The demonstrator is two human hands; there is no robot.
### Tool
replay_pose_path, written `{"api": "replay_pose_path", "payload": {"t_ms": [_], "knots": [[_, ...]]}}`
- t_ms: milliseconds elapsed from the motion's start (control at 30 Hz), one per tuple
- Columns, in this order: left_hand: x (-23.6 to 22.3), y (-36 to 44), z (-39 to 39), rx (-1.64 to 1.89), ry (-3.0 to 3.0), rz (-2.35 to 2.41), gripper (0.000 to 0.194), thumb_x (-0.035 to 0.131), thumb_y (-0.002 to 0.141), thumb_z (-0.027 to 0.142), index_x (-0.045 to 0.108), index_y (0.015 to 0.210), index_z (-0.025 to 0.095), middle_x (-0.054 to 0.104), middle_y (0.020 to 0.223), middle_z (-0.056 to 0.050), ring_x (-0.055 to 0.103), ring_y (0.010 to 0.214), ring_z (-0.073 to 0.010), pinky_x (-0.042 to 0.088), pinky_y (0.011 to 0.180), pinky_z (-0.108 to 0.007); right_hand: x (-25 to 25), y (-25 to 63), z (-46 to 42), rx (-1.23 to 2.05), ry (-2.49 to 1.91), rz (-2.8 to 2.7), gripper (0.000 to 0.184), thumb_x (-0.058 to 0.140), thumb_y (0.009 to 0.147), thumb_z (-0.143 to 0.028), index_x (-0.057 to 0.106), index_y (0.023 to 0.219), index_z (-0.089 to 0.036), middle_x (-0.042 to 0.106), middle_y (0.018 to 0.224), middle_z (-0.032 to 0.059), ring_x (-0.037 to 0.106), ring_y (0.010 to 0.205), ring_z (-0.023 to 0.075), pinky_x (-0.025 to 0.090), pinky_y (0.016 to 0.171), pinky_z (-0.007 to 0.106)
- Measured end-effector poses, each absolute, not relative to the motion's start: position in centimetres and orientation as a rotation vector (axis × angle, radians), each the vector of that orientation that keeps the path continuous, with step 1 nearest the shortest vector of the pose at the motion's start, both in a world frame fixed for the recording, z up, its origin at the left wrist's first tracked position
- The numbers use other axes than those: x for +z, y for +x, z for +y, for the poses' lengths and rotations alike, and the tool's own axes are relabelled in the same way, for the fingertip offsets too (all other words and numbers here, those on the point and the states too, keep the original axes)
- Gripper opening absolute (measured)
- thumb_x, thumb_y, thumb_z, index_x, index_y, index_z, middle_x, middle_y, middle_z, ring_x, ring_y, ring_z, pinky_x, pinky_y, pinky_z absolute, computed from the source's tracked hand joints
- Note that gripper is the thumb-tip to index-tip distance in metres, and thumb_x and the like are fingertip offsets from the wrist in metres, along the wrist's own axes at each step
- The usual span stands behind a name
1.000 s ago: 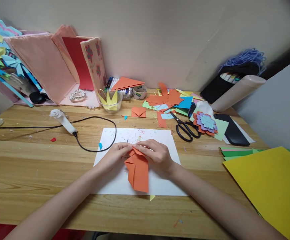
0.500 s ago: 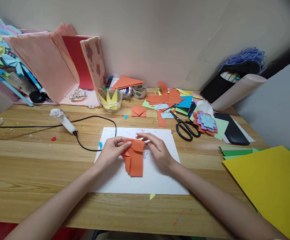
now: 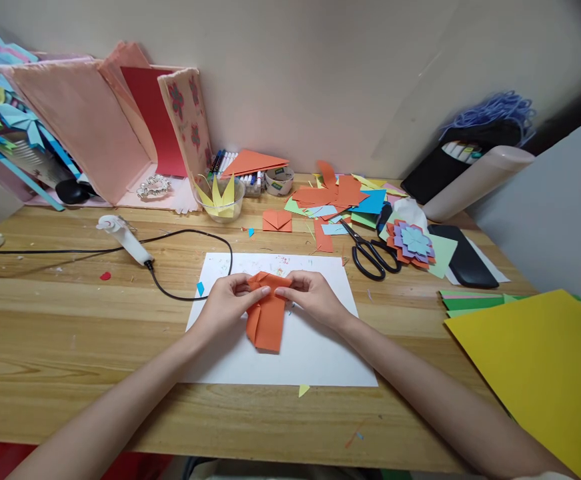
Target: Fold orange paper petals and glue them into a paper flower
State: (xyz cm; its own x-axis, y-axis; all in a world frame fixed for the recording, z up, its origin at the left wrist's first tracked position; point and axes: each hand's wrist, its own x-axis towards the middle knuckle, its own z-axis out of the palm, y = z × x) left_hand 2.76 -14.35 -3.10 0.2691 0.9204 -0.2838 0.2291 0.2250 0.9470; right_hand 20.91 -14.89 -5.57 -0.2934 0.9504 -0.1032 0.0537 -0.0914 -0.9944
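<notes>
A folded piece of orange paper (image 3: 270,327) is held over a white sheet of paper (image 3: 320,363) in the middle of the table. My left hand (image 3: 229,303) pinches its upper left side, thumb on the front face. At the upper right edge, my right hand (image 3: 313,297) grips it too, with the thumb in front and the fingers behind. Creases and a narrow flap show along the paper's left side. The fingers behind the paper are partly hidden.
Black-handled scissors (image 3: 370,257) lie right of the sheet, near a layered paper flower (image 3: 411,243). A white glue gun (image 3: 125,240) trails a black cable on the left. Behind are a small orange envelope (image 3: 277,221) and a plastic cup (image 3: 220,208). Yellow paper (image 3: 535,360) lies at right.
My right hand has closed on the orange paper's upper right edge, where before its fingers were raised beside it. The paper has tilted slightly and its top fold has shifted.
</notes>
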Motion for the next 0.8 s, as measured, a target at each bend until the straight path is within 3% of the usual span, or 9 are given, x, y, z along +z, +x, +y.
{"api": "replay_pose_path", "payload": {"t_ms": [167, 667, 800], "knots": [[-3.2, 2.84, -14.36, 0.654, 1.318, 1.319, 0.033, 0.065, 0.067, 0.043, 0.057, 0.061, 0.012, 0.053, 0.056, 0.002, 0.046, 0.054, -0.0095, 0.032, 0.049, -0.02, -5.45, 20.79, -14.85, 1.491, -1.203, -1.376, 0.018, 0.067, 0.069, -0.03, 0.058, 0.066, -0.014, 0.058, 0.063, -0.0001, 0.052, 0.058, 0.0111, 0.039, 0.055, 0.024], [-3.08, 2.84, -14.44, 0.681, 1.317, 1.31, 0.031, 0.066, 0.066, 0.043, 0.062, 0.067, 0.012, 0.061, 0.063, -0.002, 0.053, 0.059, -0.0131, 0.036, 0.052, -0.021, -5.29, 21.1, -14.35, 1.56, -1.227, -1.318, 0.022, 0.073, 0.061, -0.032, 0.061, 0.064, -0.013, 0.061, 0.059, 0.0004, 0.055, 0.056, 0.0116, 0.041, 0.053, 0.023], [-3.0, 2.74, -14.27, 0.681, 1.272, 1.28, 0.039, 0.069, 0.062, 0.046, 0.065, 0.083, 0.013, 0.066, 0.074, -0.005, 0.058, 0.066, -0.0159, 0.042, 0.056, -0.023, -4.88, 21.19, -14.28, 1.584, -1.234, -1.198, 0.027, 0.075, 0.058, -0.035, 0.061, 0.067, -0.013, 0.063, 0.063, 0.0017, 0.057, 0.058, 0.0125, 0.043, 0.056, 0.024]]}}
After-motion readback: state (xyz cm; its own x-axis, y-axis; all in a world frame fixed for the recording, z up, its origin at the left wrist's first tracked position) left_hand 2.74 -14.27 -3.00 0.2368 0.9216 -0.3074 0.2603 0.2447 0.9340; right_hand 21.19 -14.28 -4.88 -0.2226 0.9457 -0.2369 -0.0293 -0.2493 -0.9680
